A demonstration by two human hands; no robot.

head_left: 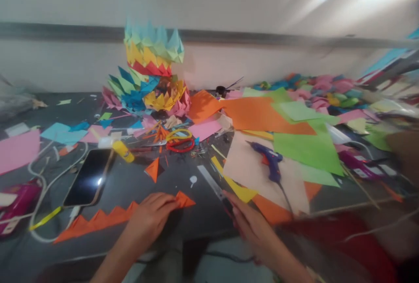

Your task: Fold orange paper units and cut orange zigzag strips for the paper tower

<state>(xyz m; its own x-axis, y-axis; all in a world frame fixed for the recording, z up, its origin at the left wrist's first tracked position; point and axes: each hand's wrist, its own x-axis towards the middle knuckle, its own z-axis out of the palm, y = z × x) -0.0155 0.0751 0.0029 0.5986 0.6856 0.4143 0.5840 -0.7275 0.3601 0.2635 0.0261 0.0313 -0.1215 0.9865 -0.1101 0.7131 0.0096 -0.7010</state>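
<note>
My left hand (pixel 156 213) lies over the right end of a row of folded orange paper triangles (pixel 103 221), its fingers closed on the paper; one orange point (pixel 183 200) sticks out past the fingertips. A knife (pixel 209 179) with a long straight metal blade is gripped in my right hand (pixel 249 224), the blade angled up and left, apart from the orange row. Just beyond the hands lies a loose folded orange triangle (pixel 152 170). A blue glue gun (pixel 269 158) rests on pale paper to the right of the knife.
A phone (pixel 89 178) with a white cable lies left. Scissors (pixel 163 143) and a yellow glue stick (pixel 123 151) lie mid-table. Stacked folded-paper rings (pixel 153 52) stand at the back. Orange sheets (pixel 255 115), green sheets (pixel 307 148) and a pink-purple device (pixel 360 165) are on the right.
</note>
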